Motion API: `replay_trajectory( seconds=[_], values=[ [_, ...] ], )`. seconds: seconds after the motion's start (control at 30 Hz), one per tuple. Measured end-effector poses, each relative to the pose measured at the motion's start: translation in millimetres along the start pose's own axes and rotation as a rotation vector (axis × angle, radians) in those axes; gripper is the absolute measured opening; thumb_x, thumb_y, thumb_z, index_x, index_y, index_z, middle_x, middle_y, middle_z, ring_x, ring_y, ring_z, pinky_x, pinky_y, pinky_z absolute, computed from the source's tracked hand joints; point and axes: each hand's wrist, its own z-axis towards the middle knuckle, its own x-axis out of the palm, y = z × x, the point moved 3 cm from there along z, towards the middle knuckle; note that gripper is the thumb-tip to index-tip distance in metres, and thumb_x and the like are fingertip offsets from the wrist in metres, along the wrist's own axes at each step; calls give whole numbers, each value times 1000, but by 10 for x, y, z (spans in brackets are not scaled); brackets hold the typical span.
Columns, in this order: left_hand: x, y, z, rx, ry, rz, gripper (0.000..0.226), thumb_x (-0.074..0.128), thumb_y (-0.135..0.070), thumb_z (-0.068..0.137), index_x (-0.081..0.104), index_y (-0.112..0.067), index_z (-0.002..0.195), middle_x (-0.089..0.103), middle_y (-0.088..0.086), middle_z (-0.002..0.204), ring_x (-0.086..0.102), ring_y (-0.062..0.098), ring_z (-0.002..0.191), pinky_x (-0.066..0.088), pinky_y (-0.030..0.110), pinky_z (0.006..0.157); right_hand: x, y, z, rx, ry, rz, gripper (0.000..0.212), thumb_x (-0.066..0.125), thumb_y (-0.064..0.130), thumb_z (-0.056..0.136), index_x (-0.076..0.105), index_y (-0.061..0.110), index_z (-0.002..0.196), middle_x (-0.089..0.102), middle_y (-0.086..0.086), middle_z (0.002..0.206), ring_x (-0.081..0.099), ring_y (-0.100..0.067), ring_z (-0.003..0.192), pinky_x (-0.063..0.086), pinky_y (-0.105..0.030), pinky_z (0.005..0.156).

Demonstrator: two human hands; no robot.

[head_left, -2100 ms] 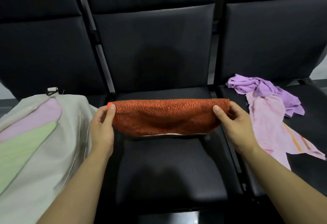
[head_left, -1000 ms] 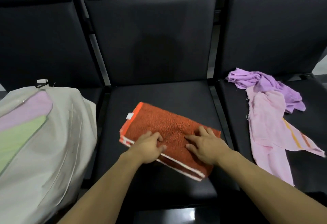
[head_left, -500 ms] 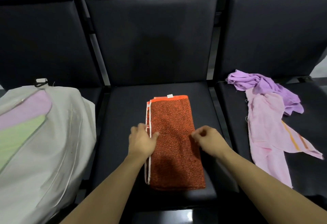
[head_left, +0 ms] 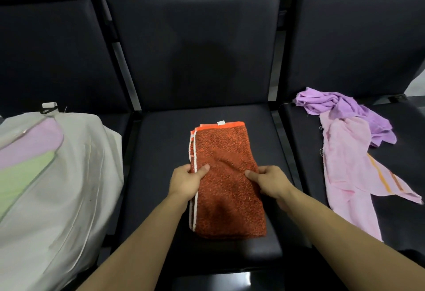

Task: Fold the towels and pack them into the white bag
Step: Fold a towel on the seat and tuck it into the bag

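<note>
On middle seat [head_left: 158, 175] — left hand [head_left: 184, 181], right hand [head_left: 271, 181] pinch orange towel [head_left: 226, 189] side edges.

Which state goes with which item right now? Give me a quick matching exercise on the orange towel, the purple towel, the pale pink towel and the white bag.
Items:
1. folded orange terry towel
2. crumpled purple towel
3. pale pink towel with orange stripes
4. white fabric bag

States:
A. on the left seat, lilac and green cloth showing inside
B. bunched at the back of the right seat
C. on the middle seat, pinched by the left hand and right hand
D. spread loosely unfolded down the right seat

Pairs: 1-C, 2-B, 3-D, 4-A
</note>
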Motion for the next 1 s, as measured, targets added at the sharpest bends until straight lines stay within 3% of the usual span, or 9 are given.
replay_trajectory(
  seconds=[0.1, 0.17, 0.23, 0.33, 0.43, 0.6, 0.8, 0.9, 1.0],
  values=[
    [-52, -176, -54, 154, -61, -68, 33, 82, -52, 80, 79, -22, 93, 66, -4, 127, 68, 15, 108, 55, 39, 97, -75, 111, -33, -159, -56, 127, 16, 70, 26, 94, 78, 13, 97, 78, 6, 92, 74, -13, 86, 59, -24, 75],
    [-85, -348, -175, 271, -125, -74, 25, 80, -52, 81, 78, -30, 94, 43, -20, 144, 50, 3, 123, 46, 31, 100, -132, 215, -70, -322, -139, 106, 13, 72, 32, 92, 79, 22, 97, 63, 11, 133, 66, -6, 111, 51, -28, 98],
    [-96, -514, -303, 359, -124, -181, 14, 78, -47, 83, 77, -37, 94, 47, -27, 145, 51, 1, 126, 47, 28, 100, -168, 362, -178, -489, -159, 148, 13, 74, 36, 90, 80, 27, 99, 47, 18, 149, 53, 6, 126, 40, -21, 106],
    [-138, -732, -475, 503, -78, -234, 17, 74, -37, 91, 74, -33, 107, 73, -12, 118, 67, 5, 113, 51, 30, 102, -186, 574, -395, -689, -118, 177, 27, 70, 32, 92, 75, 24, 117, 60, 12, 140, 47, 2, 135, 33, -25, 114],
    [-211, -864, -558, 600, -41, -196, 16, 69, -30, 95, 70, -25, 110, 75, -6, 108, 71, 10, 105, 54, 25, 92, -203, 705, -551, -770, -56, 167, 21, 67, 21, 95, 70, 16, 115, 74, 8, 112, 65, -5, 111, 46, -20, 98],
    [-172, -736, -491, 521, -35, -78, 15, 64, -36, 99, 64, -30, 112, 73, -11, 105, 69, 0, 96, 53, 15, 80, -115, 651, -518, -713, -20, 157, 26, 70, 18, 93, 58, 16, 116, 72, 13, 99, 68, -3, 94, 48, -14, 83],
    [-12, -236, -205, 272, -100, 167, 19, 55, -46, 102, 57, -30, 111, 66, -11, 103, 65, 7, 98, 48, 31, 87, 20, 217, -200, -465, -147, -55, 30, 69, 34, 94, 54, 23, 116, 69, 14, 103, 66, 2, 95, 47, -22, 88],
    [14, -41, -128, 123, -133, 373, 33, 55, -49, 100, 48, -23, 117, 59, -3, 114, 60, 22, 111, 49, 40, 95, 12, -40, -42, -256, -127, -221, 46, 71, 37, 91, 43, 20, 124, 62, 4, 117, 63, -17, 110, 45, -28, 92],
    [22, -41, -185, 263, -304, 640, 55, 51, -49, 101, 42, -12, 141, 42, 10, 146, 42, 28, 135, 39, 43, 112, -31, -105, -35, -334, -304, -515, 55, 69, 40, 91, 44, 14, 131, 48, -11, 134, 52, -32, 123, 42, -40, 103]
  ],
)
